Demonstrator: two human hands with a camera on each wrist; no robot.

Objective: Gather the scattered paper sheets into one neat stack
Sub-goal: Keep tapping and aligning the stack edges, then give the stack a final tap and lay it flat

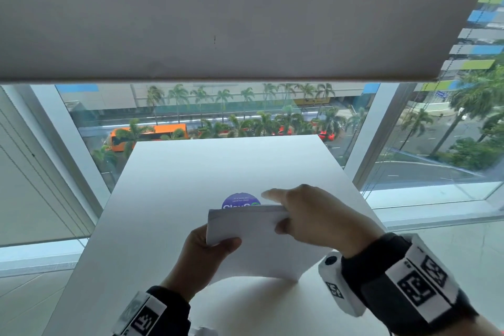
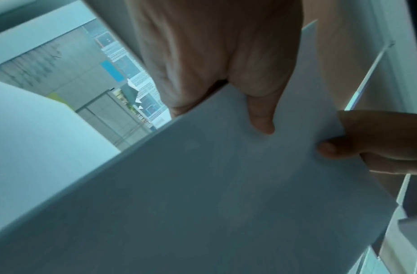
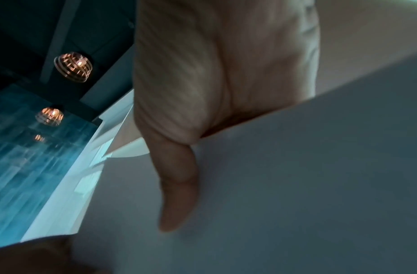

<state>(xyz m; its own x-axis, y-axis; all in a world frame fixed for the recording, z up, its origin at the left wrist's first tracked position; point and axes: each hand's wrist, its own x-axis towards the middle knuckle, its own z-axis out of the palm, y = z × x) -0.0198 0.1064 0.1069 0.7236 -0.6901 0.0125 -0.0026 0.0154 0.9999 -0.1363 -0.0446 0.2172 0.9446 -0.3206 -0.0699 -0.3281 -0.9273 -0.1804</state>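
A stack of white paper sheets stands tilted above the white table, its lower edge down near the tabletop. My left hand grips the stack's left edge, thumb on the front, fingers hidden behind. My right hand pinches the upper right corner, thumb in front and fingers over the top edge. The left wrist view shows the sheets under my left thumb, with the right thumb at their far edge. In the right wrist view the right thumb presses on the paper.
A round purple sticker on the table shows just above the stack's top edge. The table juts toward a large window with a lowered blind. Tiled floor lies on both sides of the table.
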